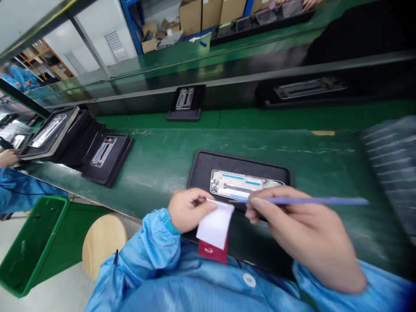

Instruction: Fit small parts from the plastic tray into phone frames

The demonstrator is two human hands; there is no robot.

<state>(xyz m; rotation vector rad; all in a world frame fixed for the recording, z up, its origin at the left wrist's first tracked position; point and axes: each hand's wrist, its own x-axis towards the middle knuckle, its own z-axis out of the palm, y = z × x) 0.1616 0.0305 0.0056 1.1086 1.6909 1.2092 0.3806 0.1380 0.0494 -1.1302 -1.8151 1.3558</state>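
— What could go wrong at this green bench (162, 167)?

— A slip, mainly. Our right hand (305, 229) grips a purple stick (318, 201) between thumb and fingers, its dark tip at the near side of the phone frame (240, 182). A jolt of the wrist, we judge, could scratch the frame's inside or knock it askew.

— And our left hand (186, 210)?

— It pinches a white sheet (214, 227) by the far edge, with a red piece (212, 252) showing below. Should that pinch loosen, we reckon the sheet could slide down past the near edge of the bench.

— Does the tip touch the sheet?

— We cannot tell. The tip is close to the sheet's far right corner, and blur hides any contact. A careless sweep there could, in our view, snag the paper.

— Where does the frame sit?

— In a black tray (197, 173) on the near part of the bench, just beyond our hands, its long side running left to right. Our right hand hides its near right part; leaning knuckles might smudge or shift it.

— How does it look?

— Slim, with a bright silvery rim, a pale inside, blue strips and a dark band along the middle. Small dark fittings crowd its left end. We make out no damage, though the finer details are too small to judge.
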